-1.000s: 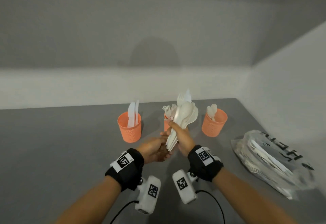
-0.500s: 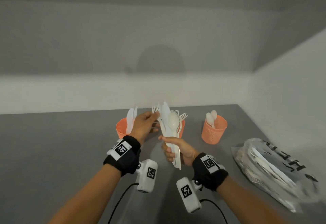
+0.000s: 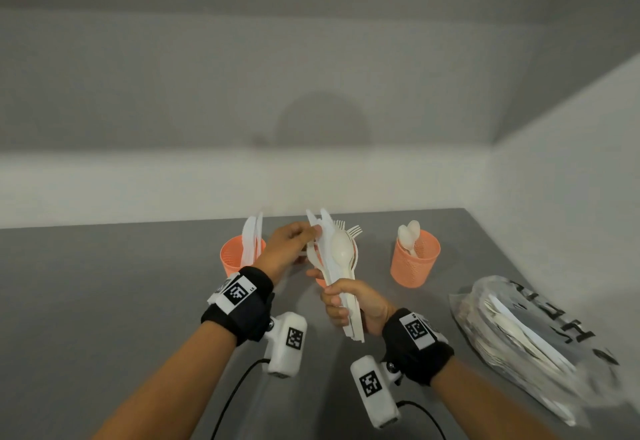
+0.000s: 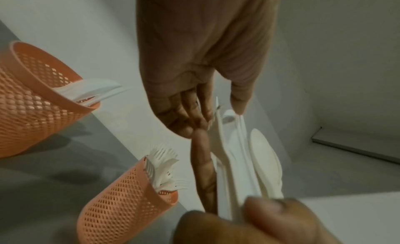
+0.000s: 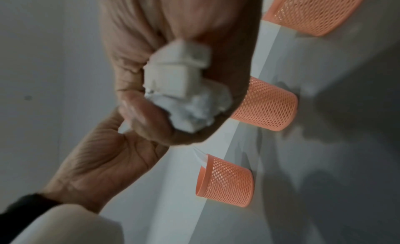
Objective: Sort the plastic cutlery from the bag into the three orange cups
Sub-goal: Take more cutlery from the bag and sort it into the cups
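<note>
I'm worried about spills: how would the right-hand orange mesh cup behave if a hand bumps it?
The right-hand orange mesh cup probably slides or tips easily: perforated walls suggest little weight. Its two spoons lean above the rim, likely raising the balance slightly.

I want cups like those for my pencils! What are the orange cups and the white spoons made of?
The orange cups look like matte plastic mesh: small holes pattern their walls. The spoons in the right hand look like smooth cream plastic, thin and faintly shiny, though that is not certain.
</note>
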### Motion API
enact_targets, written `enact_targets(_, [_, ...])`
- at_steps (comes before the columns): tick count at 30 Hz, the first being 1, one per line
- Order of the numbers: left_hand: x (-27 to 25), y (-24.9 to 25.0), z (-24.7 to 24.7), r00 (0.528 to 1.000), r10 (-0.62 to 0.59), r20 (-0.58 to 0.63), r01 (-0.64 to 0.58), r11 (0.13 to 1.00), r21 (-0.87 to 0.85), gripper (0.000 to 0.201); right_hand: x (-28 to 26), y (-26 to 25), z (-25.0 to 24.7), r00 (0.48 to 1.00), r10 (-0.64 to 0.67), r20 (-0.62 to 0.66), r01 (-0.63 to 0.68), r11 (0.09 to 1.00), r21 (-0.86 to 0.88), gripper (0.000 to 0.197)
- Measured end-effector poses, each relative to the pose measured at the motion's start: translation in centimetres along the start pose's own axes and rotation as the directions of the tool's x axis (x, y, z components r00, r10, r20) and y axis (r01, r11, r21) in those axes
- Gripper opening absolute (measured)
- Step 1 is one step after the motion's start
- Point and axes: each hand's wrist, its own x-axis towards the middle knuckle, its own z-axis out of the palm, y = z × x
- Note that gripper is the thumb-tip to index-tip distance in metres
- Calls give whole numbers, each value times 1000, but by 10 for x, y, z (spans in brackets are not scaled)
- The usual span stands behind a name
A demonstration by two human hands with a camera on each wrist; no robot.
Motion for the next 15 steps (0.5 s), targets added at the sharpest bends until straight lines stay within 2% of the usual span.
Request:
enact_targets(5, [3, -1, -2, 999, -15, 42, 12, 998, 61, 15, -3, -2, -3, 995, 19, 101, -21, 1000, 16, 58])
enact_targets(11, [7, 1, 2, 998, 48, -41, -43, 993, 109, 22, -4, -5, -6, 995, -7, 96, 1, 998, 64, 55])
enact_targets(15, [1, 1, 5, 995, 77, 61, -84, 989, 122, 22, -5, -10, -1, 999, -8, 43, 7, 999, 38, 38])
